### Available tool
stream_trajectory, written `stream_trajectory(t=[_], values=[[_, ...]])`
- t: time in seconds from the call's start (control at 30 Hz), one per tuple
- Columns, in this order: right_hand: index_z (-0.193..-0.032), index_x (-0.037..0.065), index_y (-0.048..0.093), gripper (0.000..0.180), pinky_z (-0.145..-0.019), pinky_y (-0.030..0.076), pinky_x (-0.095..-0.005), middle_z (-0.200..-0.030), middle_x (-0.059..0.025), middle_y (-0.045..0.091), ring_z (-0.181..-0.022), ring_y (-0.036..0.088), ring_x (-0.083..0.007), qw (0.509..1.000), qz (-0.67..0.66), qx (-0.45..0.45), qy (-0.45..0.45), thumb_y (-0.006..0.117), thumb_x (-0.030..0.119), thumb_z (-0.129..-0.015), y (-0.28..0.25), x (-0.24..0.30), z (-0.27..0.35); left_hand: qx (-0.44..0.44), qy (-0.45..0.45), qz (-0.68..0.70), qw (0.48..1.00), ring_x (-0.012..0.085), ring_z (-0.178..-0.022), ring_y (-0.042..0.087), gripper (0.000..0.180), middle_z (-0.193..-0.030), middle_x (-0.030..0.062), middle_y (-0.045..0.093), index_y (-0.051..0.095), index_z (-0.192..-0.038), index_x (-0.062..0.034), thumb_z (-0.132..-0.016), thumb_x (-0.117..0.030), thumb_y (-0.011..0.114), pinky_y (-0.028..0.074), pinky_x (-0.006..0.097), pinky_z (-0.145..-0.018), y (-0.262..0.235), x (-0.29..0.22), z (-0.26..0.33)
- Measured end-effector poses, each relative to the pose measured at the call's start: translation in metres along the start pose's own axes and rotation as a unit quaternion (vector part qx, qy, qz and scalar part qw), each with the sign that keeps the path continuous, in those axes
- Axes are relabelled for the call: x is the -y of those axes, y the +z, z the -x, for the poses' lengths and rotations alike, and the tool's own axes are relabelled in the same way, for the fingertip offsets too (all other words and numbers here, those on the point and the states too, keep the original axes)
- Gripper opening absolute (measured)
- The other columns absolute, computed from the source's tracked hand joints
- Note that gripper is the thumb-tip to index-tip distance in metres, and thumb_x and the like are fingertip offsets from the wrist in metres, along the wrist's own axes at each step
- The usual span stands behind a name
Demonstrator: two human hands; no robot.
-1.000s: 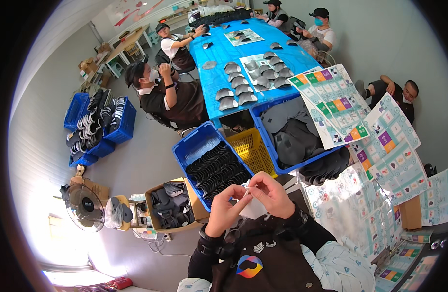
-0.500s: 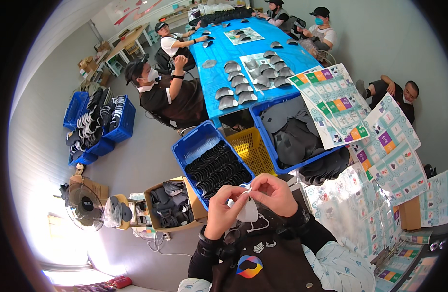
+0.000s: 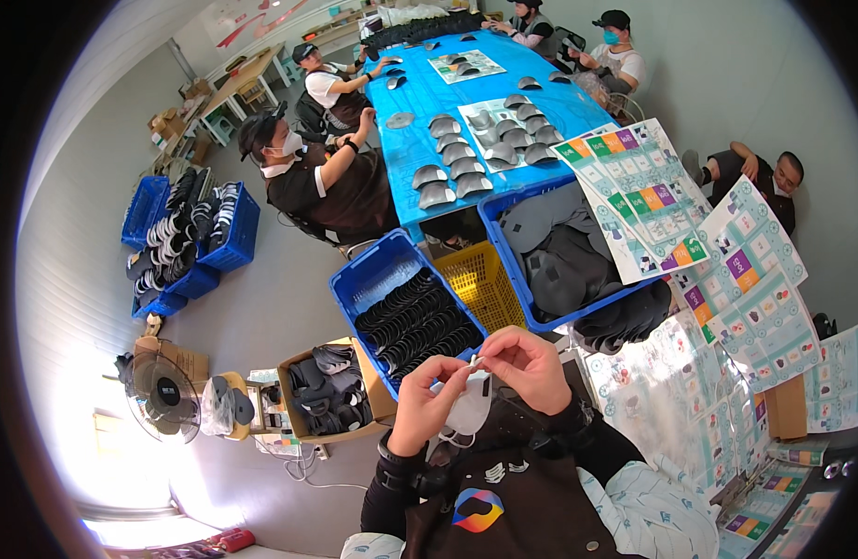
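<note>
Both hands raised, L grip (image 3: pixel 427 402) & R grip (image 3: pixel 527 365) pinched fingertip-to-fingertip.

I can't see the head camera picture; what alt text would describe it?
Seen from above, a person's left hand and right hand pinch a small white face mask at chest height. Beyond them stand a blue crate of dark curved pieces and a long blue table with seated workers.
</note>
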State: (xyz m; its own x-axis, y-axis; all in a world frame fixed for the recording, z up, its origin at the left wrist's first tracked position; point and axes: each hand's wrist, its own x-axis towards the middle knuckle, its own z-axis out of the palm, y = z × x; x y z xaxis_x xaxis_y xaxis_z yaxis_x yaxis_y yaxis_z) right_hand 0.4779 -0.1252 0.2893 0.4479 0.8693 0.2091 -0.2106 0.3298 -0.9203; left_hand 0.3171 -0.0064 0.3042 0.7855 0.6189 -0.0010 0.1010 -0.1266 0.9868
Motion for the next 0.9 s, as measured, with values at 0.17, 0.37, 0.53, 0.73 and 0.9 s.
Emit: stream_trajectory(t=[0.17, 0.37, 0.53, 0.73, 0.9], values=[[-0.104, -0.001, 0.062, 0.01, -0.085, 0.053, -0.025, -0.108, -0.0058, 0.063, -0.098, 0.065, -0.0118, 1.0, -0.009, -0.011, 0.005, 0.065, -0.005, -0.095, 0.0, 0.0, 0.0, -0.024, 0.038, -0.009, 0.999, 0.0097, -0.074, 0.062, 0.012, -0.083, 0.004, 0.066, 0.071, -0.098, 0.0021, -0.097, -0.009, 0.068, 0.048, 0.024, -0.069, 0.0, 0.002, 0.0], [-0.103, -0.001, 0.062, 0.011, -0.088, 0.052, -0.0254, -0.107, -0.0059, 0.063, -0.097, 0.064, -0.0121, 1.0, 0.014, -0.017, -0.019, 0.064, -0.007, -0.095, 0.003, 0.002, -0.001, -0.063, 0.069, -0.065, 0.993, 0.0138, -0.075, 0.063, 0.009, -0.085, 0.0075, 0.067, 0.071, -0.096, 0.001, -0.093, -0.008, 0.071, 0.049, 0.026, -0.07, -0.003, 0.008, 0.002], [-0.103, -0.001, 0.061, 0.011, -0.088, 0.052, -0.0255, -0.107, -0.006, 0.063, -0.095, 0.064, -0.012, 0.999, -0.024, -0.032, 0.007, 0.064, -0.008, -0.094, 0.005, 0.0, 0.0, -0.077, 0.074, -0.056, 0.993, 0.0138, -0.074, 0.062, 0.009, -0.084, 0.007, 0.067, 0.071, -0.095, 0.0008, -0.093, -0.008, 0.07, 0.048, 0.027, -0.069, -0.005, 0.011, 0.003], [-0.105, 0.0, 0.061, 0.012, -0.086, 0.053, -0.0255, -0.106, -0.0054, 0.063, -0.094, 0.066, -0.0124, 0.998, 0.014, -0.036, -0.051, 0.063, -0.007, -0.095, 0.004, -0.003, -0.003, -0.045, 0.022, -0.033, 0.998, 0.0098, -0.073, 0.058, 0.008, -0.08, 0.0042, 0.065, 0.068, -0.092, 0.0017, -0.094, -0.006, 0.068, 0.047, 0.024, -0.068, -0.008, 0.015, 0.007], [-0.107, 0.0, 0.06, 0.014, -0.086, 0.052, -0.0253, -0.107, -0.0062, 0.062, -0.095, 0.065, -0.012, 0.996, -0.014, -0.081, -0.033, 0.063, -0.007, -0.095, -0.004, 0.004, -0.005, -0.084, 0.012, 0.015, 0.996, 0.008, -0.071, 0.055, 0.006, -0.081, 0.0013, 0.064, 0.069, -0.095, 0.0, -0.093, -0.005, 0.069, 0.045, 0.023, -0.068, -0.015, 0.013, 0.006]])
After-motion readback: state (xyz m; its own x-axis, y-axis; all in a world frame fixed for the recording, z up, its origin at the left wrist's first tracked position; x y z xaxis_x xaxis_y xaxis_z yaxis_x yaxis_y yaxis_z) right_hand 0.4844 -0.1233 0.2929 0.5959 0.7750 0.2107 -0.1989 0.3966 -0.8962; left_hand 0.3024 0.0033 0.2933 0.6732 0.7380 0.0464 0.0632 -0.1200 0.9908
